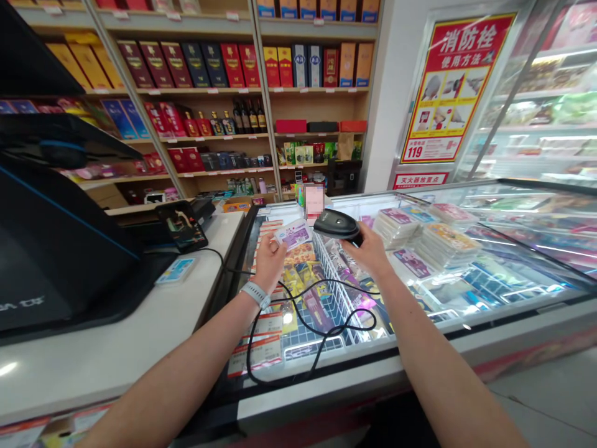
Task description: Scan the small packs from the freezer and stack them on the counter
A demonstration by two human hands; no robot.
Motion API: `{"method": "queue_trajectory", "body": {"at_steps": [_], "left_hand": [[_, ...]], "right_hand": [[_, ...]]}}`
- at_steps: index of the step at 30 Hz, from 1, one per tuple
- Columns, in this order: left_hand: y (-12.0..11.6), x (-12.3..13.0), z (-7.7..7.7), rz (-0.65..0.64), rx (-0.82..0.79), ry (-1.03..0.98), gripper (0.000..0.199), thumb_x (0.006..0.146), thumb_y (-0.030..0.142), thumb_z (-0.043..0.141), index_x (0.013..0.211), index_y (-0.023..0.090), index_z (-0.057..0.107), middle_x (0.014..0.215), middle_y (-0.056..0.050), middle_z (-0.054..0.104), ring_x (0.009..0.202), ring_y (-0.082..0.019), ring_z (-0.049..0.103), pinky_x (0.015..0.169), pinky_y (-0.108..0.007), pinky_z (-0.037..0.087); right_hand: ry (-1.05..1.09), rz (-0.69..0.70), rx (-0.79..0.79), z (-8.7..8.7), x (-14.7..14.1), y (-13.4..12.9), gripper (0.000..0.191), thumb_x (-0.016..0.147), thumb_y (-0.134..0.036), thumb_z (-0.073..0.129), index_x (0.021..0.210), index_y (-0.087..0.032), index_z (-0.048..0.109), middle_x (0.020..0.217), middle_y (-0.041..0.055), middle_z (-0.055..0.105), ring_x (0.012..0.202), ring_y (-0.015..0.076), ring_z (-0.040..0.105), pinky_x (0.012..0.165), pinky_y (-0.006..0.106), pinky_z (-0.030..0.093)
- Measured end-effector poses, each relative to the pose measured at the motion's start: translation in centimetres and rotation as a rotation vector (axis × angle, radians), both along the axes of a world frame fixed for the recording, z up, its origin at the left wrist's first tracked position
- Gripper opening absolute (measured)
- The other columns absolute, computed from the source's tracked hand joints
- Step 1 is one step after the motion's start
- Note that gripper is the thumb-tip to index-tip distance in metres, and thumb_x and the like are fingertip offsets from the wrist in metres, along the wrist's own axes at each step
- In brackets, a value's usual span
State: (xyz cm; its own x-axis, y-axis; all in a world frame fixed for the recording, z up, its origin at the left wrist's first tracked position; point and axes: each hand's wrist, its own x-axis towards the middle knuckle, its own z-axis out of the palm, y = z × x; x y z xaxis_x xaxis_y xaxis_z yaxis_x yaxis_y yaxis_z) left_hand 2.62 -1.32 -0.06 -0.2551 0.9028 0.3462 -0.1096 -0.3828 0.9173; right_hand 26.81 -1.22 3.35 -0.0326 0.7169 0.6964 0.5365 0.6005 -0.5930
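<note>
A: Biggest 1st, pls. What's around you?

B: Shelves at 12 o'clock, full of boxes + btls. Then the freezer, glass top under my forearms, running out to 2. Counter at 10, w/ the register on it.

A: Mid-size?

B: Red + yellow poster at 1, on the far wall. Nearer, also at 1, stacks of flat packs on the glass. Black cord looped between my arms; can't see its end past my R wrist.

A: Hands?

B: R hand, approx 12, is wrapped round the scanner, nose twd 9. Can't tell if a finger's on a trigger. L hand, just L of 12, pinches a card, thumb on the near side.

A: Where's the card vs the scanner?

B: At the scanner's 9, just beside its nose, tilted, above the glass. Purple + wht; print's too small to read. Watch on my L wrist, pale strap.
</note>
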Motion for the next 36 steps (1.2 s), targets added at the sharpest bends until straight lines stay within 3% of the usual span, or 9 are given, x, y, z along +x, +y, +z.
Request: {"method": "queue_trajectory", "body": {"at_steps": [5, 8, 13, 17, 26, 36], "left_hand": [[-0.5, -0.7, 0.2, 0.053, 0.04, 0.04, 0.068, 0.075, 0.032, 0.068, 0.136, 0.025, 0.041, 0.09, -0.003, 0.071, 0.076, -0.017, 0.068, 0.064, -0.026, 0.057], [-0.3, -1.0, 0.2, 0.068, 0.037, 0.043, 0.063, 0.076, 0.029, 0.065, 0.135, 0.024, 0.044, 0.097, -0.006, 0.07, 0.077, -0.017, 0.069, 0.063, -0.026, 0.057], [0.1, -1.1, -0.1, 0.098, 0.06, 0.069, 0.057, 0.078, 0.023, 0.062, 0.133, 0.021, 0.045, 0.092, -0.004, 0.07, 0.073, -0.015, 0.069, 0.065, -0.027, 0.059], [0.1, -0.9, -0.2, 0.069, 0.094, 0.069, 0.054, 0.079, 0.018, 0.06, 0.13, 0.021, 0.044, 0.1, -0.006, 0.07, 0.083, -0.017, 0.07, 0.072, -0.031, 0.061], [0.0, -0.8, -0.2, 0.023, 0.207, 0.101, 0.068, 0.07, 0.009, 0.066, 0.131, 0.022, 0.04, 0.117, -0.009, 0.066, 0.099, -0.019, 0.069, 0.088, -0.032, 0.057], [0.1, -1.3, 0.0, 0.102, 0.186, 0.167, 0.071, 0.071, 0.007, 0.065, 0.135, 0.021, 0.038, 0.114, -0.01, 0.067, 0.102, -0.02, 0.068, 0.088, -0.033, 0.057]], "right_hand": [[-0.002, 0.022, 0.012, -0.2, -0.2, 0.1, 0.028, 0.073, -0.031, 0.063, 0.097, -0.017, 0.065, 0.078, 0.0006, 0.065, 0.07, 0.0156, 0.056, 0.067, 0.026, 0.041], [-0.014, 0.006, 0.004, -0.2, -0.3, 0.0, 0.028, 0.072, -0.032, 0.063, 0.097, -0.017, 0.065, 0.077, 0.0003, 0.065, 0.069, 0.0156, 0.056, 0.067, 0.026, 0.041], [-0.037, 0.012, 0.007, -0.1, -0.3, -0.1, 0.026, 0.072, -0.032, 0.064, 0.094, -0.018, 0.065, 0.076, 0.0006, 0.065, 0.069, 0.0162, 0.056, 0.066, 0.026, 0.042], [-0.043, 0.016, 0.0, -0.1, -0.3, -0.1, 0.028, 0.072, -0.032, 0.065, 0.096, -0.018, 0.065, 0.078, 0.0008, 0.067, 0.072, 0.0174, 0.058, 0.067, 0.027, 0.043], [-0.031, 0.032, 0.0, -0.5, -0.3, 0.1, 0.031, 0.071, -0.031, 0.065, 0.099, -0.017, 0.065, 0.082, 0.0016, 0.068, 0.075, 0.0178, 0.06, 0.07, 0.027, 0.044], [-0.06, 0.034, -0.034, -0.5, -0.3, 0.1, 0.034, 0.072, -0.031, 0.064, 0.103, -0.018, 0.068, 0.081, 0.0017, 0.07, 0.072, 0.0173, 0.06, 0.069, 0.027, 0.045]]}}
